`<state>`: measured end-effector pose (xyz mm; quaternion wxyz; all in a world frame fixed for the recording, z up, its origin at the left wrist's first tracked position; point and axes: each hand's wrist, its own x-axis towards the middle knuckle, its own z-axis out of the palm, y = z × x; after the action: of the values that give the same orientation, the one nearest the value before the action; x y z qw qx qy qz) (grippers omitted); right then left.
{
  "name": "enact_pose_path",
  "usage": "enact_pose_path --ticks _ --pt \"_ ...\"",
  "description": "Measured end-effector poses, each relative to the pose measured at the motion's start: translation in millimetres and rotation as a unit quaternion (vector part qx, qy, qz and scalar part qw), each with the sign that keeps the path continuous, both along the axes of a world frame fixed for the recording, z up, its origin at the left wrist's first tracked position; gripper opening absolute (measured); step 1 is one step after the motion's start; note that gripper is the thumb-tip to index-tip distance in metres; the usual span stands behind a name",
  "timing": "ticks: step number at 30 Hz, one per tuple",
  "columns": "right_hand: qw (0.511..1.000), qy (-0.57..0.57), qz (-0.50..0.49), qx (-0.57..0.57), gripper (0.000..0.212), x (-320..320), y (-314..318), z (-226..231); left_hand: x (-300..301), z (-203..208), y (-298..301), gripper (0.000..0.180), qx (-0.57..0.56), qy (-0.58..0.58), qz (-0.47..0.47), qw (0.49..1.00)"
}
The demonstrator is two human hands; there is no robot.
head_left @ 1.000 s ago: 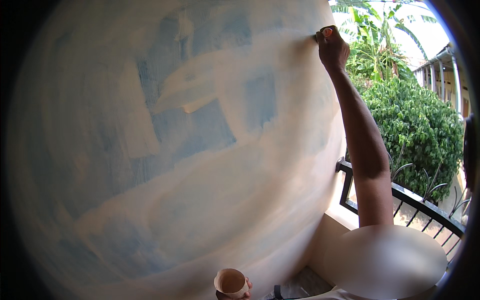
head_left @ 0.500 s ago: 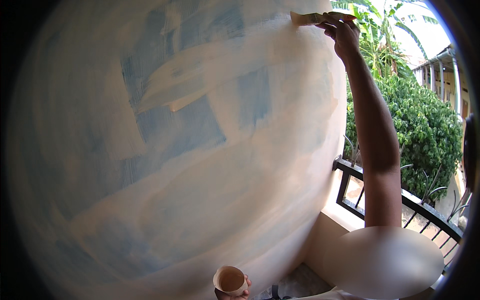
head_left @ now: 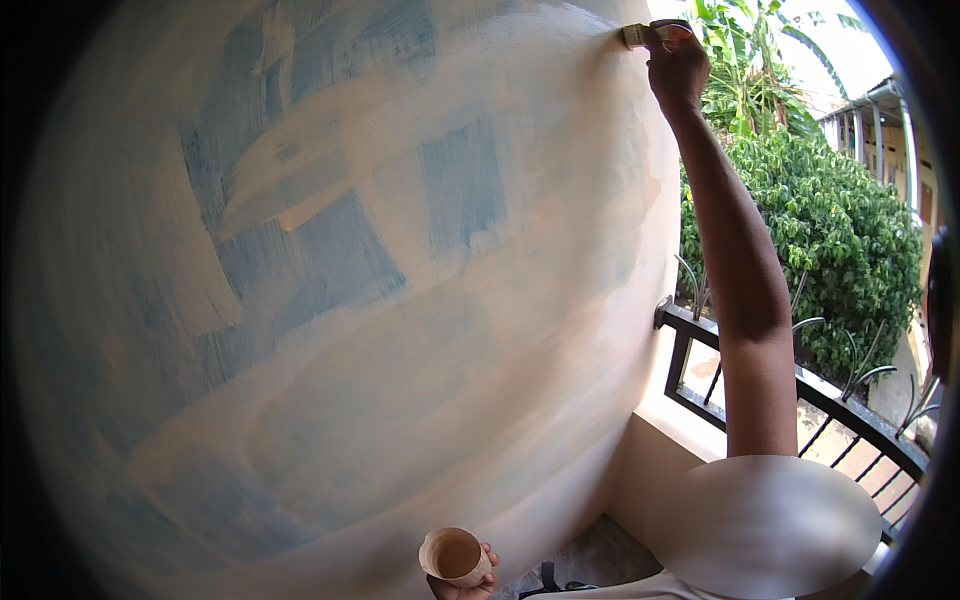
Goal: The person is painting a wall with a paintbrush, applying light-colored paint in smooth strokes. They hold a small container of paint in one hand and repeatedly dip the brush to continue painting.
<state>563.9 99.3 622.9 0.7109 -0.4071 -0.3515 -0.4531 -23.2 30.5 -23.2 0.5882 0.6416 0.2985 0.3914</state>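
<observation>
High at the wall's right edge, my right hand (head_left: 678,72) is closed round the handle of a paintbrush (head_left: 634,37). The bristles touch the wall (head_left: 330,420), which carries uneven pale cream paint with blue patches showing through. A shinier, whitish streak (head_left: 545,18) runs along the wall to the left of the brush. Low in front of me, my left hand (head_left: 468,590) grips a pale cup (head_left: 432,562) from below and the side. Its top is open, and a light brown inside shows; I cannot tell how much paint it holds.
A black metal railing (head_left: 845,408) with curved spikes tops a low wall (head_left: 640,465) at right. Beyond it stand a leafy bush (head_left: 820,240), banana plants (head_left: 745,80) and a building with posts (head_left: 880,130). Grey floor (head_left: 600,555) shows at the bottom.
The brush has moved right along the wall toward its edge, and my right hand has turned. The view has shifted, so the blue patches appear further left. The cup remains in my left hand.
</observation>
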Motion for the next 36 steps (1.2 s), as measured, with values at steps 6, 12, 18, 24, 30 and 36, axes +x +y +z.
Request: enact_pose_path --ticks 6,12,18,24,30,36 --pt "0.92 -0.21 0.33 -0.017 0.01 -194 -25 -26 -15 -26 9 0.071 -0.515 -0.465 -0.002 0.72" --pt "0.848 -0.126 0.514 -0.025 0.012 -238 -41 -57 -29 24 -3 0.057 -0.523 -0.478 -0.175 0.683" --pt "0.959 0.036 0.26 0.104 0.017 -101 -23 -98 -51 41 -5 0.056 -0.506 -0.475 -0.22 0.686" --pt "0.997 -0.065 -0.028 -0.013 0.011 -178 -3 -127 -77 38 -6 0.057 -0.509 -0.47 -0.204 0.691" --pt "0.913 -0.385 0.135 -0.009 0.019 -354 -18 -155 -81 46 -2 0.063 -0.519 -0.496 -0.211 0.664" --pt "0.867 -0.351 0.352 -0.036 0.011 -376 -31 -152 -79 49 1 0.062 -0.495 -0.495 -0.218 0.68"
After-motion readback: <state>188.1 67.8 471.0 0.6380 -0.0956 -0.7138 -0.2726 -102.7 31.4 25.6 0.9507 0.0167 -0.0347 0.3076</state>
